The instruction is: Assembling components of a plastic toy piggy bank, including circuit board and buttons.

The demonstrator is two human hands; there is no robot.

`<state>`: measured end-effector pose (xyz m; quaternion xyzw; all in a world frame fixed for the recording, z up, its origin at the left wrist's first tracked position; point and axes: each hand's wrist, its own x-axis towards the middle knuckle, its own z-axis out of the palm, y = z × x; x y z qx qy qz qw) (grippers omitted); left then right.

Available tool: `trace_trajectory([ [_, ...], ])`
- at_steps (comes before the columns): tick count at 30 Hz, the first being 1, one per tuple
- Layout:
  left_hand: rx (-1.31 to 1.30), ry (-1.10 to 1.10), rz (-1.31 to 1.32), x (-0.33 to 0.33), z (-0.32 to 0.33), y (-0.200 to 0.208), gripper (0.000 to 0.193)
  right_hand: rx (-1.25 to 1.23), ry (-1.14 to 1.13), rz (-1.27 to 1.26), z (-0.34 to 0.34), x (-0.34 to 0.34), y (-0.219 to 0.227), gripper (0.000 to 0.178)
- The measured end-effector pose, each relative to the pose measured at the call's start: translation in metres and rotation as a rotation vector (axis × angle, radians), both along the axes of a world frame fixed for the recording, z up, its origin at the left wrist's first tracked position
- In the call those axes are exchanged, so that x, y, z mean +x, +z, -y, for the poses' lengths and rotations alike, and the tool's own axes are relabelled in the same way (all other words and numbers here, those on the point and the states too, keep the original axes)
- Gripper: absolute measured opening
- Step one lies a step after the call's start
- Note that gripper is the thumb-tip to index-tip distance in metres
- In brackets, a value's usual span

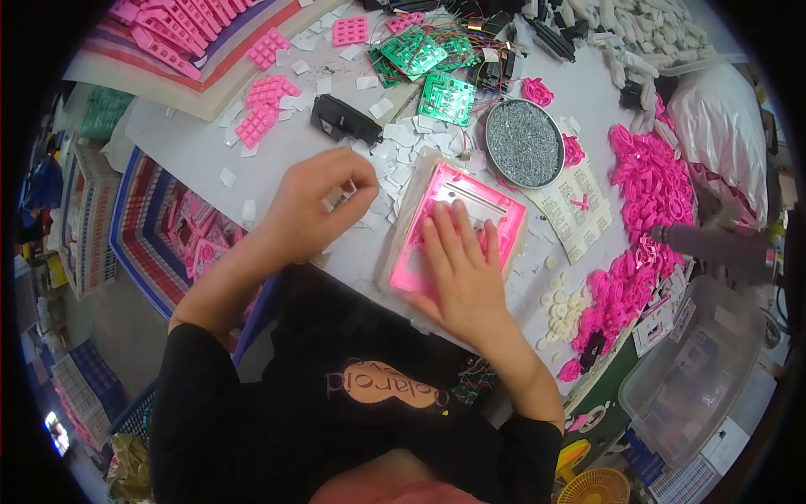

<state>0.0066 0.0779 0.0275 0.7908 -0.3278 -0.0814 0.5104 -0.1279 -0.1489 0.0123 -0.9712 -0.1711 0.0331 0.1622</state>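
Note:
A shallow pink plastic housing lies open side up on a pale pad at the table's front edge. My right hand rests flat on it with the fingers stretched out. To the left, my left hand is raised over the table, thumb and forefinger brought together. What they hold, if anything, is too small to make out. White paper scraps lie between that hand and the housing. Just beyond the left hand is a black plastic part.
Behind the housing are a round dish of small screws and green circuit boards with wires. Pink parts pile up on the right beside a dark screwdriver-like tool. White round pieces lie nearer. Pink keypads sit at far left.

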Motion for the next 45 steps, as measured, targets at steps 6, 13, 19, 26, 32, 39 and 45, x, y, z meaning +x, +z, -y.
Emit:
trace_trajectory([
  [6,0.161,0.158,0.185,0.076,0.017,0.011,0.013,-0.087,-0.007,-0.122,-0.015,-0.003,0.002,0.112],
  [13,0.810,0.381,0.319,0.179,0.066,-0.026,0.032,-0.076,-0.014,-0.107,-0.013,-0.004,0.001,0.111],
  [19,-0.057,0.397,-0.046,0.185,0.079,-0.016,0.025,0.145,-0.043,0.016,-0.005,-0.004,0.002,0.087],
  [26,-0.653,0.152,-0.510,0.193,0.065,0.015,0.022,0.469,-0.052,0.242,0.013,0.020,0.018,0.048],
  [32,-0.656,0.401,0.154,0.178,0.069,0.041,0.018,0.605,-0.018,0.266,0.013,0.025,0.020,0.037],
  [39,-0.387,0.030,1.035,0.101,0.066,0.067,0.026,1.684,-0.332,-0.059,0.019,0.057,0.032,0.034],
  [45,-0.241,-0.088,0.939,0.033,0.047,0.046,0.035,1.915,-0.442,-0.183,0.012,0.083,0.051,0.018],
])
